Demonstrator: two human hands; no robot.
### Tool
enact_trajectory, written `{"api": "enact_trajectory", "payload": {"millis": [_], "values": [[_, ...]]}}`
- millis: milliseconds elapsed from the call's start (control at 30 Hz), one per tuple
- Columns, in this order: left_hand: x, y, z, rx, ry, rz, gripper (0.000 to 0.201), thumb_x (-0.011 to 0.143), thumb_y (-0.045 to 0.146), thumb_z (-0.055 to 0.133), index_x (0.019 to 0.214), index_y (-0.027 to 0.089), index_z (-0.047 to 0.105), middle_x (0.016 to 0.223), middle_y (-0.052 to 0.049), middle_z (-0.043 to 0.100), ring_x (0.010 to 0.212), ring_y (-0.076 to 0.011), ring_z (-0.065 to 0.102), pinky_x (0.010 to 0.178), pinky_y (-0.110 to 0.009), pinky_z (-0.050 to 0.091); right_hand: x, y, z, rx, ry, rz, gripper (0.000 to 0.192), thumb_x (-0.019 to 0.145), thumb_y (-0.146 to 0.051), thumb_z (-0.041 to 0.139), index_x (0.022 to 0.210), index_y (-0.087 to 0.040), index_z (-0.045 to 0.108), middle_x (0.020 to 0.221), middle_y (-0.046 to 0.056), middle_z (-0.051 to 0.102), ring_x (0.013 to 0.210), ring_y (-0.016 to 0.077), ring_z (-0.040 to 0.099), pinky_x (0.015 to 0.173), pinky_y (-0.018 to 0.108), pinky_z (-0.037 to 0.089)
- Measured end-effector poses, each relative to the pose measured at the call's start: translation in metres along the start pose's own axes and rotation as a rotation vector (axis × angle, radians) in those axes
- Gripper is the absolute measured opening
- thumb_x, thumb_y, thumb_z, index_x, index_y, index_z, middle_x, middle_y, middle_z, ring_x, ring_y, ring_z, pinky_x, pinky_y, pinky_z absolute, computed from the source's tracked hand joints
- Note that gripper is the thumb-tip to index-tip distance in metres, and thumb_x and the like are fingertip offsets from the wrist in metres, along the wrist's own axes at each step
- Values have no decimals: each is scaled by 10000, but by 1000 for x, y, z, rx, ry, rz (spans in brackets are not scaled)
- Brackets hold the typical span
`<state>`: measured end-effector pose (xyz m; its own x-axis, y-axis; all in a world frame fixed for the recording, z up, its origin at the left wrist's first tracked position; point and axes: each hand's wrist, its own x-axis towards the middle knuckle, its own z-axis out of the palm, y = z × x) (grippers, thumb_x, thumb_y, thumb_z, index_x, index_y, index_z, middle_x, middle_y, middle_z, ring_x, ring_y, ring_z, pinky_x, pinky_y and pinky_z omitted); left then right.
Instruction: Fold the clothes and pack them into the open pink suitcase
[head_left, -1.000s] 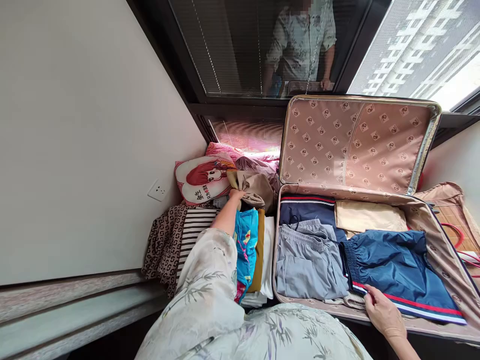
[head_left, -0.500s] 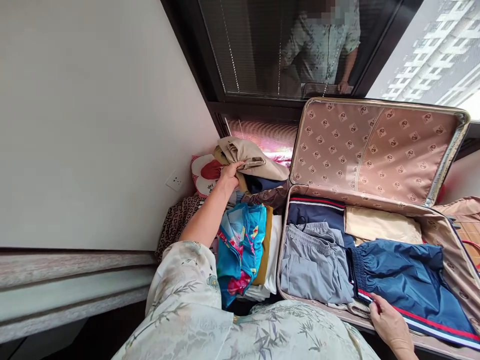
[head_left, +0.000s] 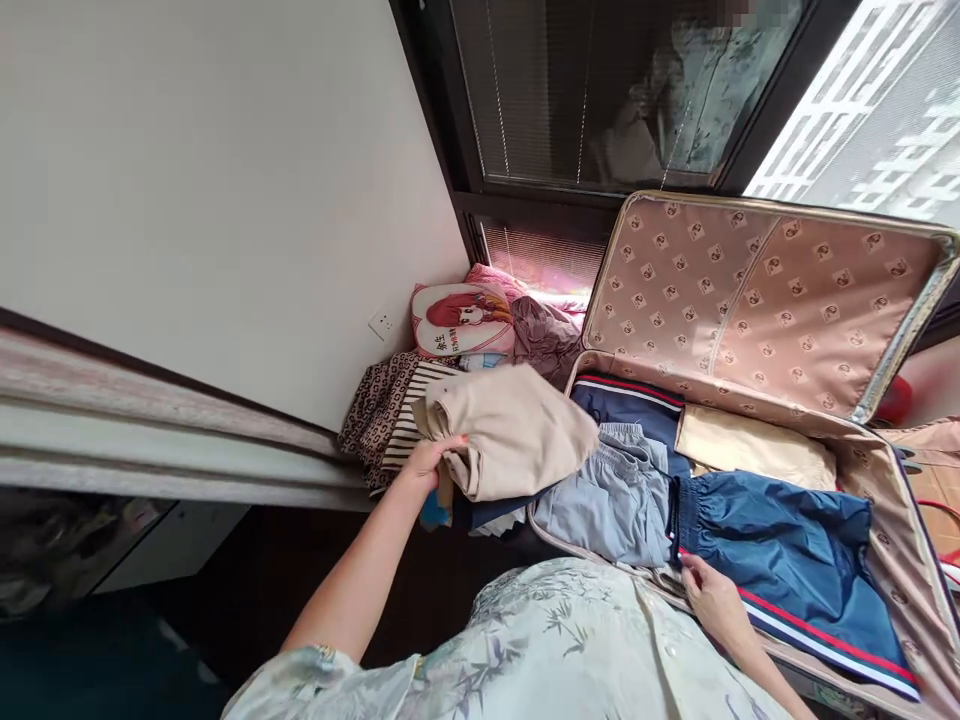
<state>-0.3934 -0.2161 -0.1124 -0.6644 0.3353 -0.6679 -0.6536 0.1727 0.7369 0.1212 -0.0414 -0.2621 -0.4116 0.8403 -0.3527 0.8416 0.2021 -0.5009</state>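
A bunched stack of folded beige trousers (head_left: 517, 425) hangs from my left hand (head_left: 436, 458), with the fingers closed round its left edge. Darker navy cloth shows under it, and its right end overlaps the near left side of the open suitcase (head_left: 885, 440). My right hand (head_left: 712, 598) is at the suitcase's near edge, its fingertips closed at the striped edge of the navy trousers (head_left: 787, 530). Inside the case, grey drawstring trousers (head_left: 615, 510) lie beside them. Cream folded cloth (head_left: 754, 445) and another navy striped garment (head_left: 630, 400) are behind.
Left of the case, a cartoon-print pillow (head_left: 465, 318), mauve cloth (head_left: 547, 335), striped cloth (head_left: 412, 405) and brown patterned cloth (head_left: 367, 410) are piled by the wall (head_left: 225, 200). The suitcase lid (head_left: 682, 280) stands up against the window. A curtain (head_left: 187, 430) hangs at left.
My left hand has brought the beige trousers off the back pile, nearer to me and over the blue floral cloth, uncovering the pillow. My right hand has slid left along the navy trousers' edge.
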Motion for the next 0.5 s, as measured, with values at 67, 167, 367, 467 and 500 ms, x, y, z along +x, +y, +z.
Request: {"api": "enact_trajectory", "payload": {"millis": [67, 167, 367, 467, 500], "values": [[-6, -19, -14, 121, 51, 20, 456, 486, 93, 902, 903, 107, 718, 887, -115, 784, 874, -298, 755, 806, -392, 621, 8, -10, -1, 63, -28, -95, 493, 788, -479, 410, 1026, -202, 740, 772, 86, 763, 696, 252, 711, 728, 365, 543], [-22, -27, -19, 440, 230, 272, 691, 548, 191, 920, 1187, 115, 670, 1198, -183, 733, 1160, -347, 685, 991, -465, 551, 30, -42, -2, 138, -59, -244, 514, 823, -462, 425, 1133, -169, 711, 784, 89, 744, 652, 227, 667, 718, 362, 545], [-92, -49, 0, 1400, 215, 1072, 1049, 668, 421, 906, 1570, 188, 423, 1663, -216, 304, 1535, -424, 271, 1226, -586, 262, 77, -146, 3, 19, -41, -623, 704, 852, -383, 570, 1520, -180, 479, 1428, 199, 578, 1170, 299, 636, 969, 449, 521], [-108, -70, 0, 1768, -197, 1070, 1002, 636, 319, 923, 1538, 261, 491, 1664, -153, 351, 1540, -436, 260, 1226, -647, 208, 81, -187, 11, -222, -50, -762, 895, 787, -338, 726, 1605, -250, 374, 1654, 190, 325, 1472, 383, 375, 1118, 533, 396], [-108, -75, -3, 1844, -248, 1037, 927, 672, 242, 882, 1523, 256, 514, 1656, -147, 372, 1536, -427, 279, 1221, -655, 211, 80, -196, 14, -281, -64, -795, 947, 770, -332, 765, 1619, -265, 350, 1678, 189, 279, 1507, 395, 320, 1138, 544, 366]]}}
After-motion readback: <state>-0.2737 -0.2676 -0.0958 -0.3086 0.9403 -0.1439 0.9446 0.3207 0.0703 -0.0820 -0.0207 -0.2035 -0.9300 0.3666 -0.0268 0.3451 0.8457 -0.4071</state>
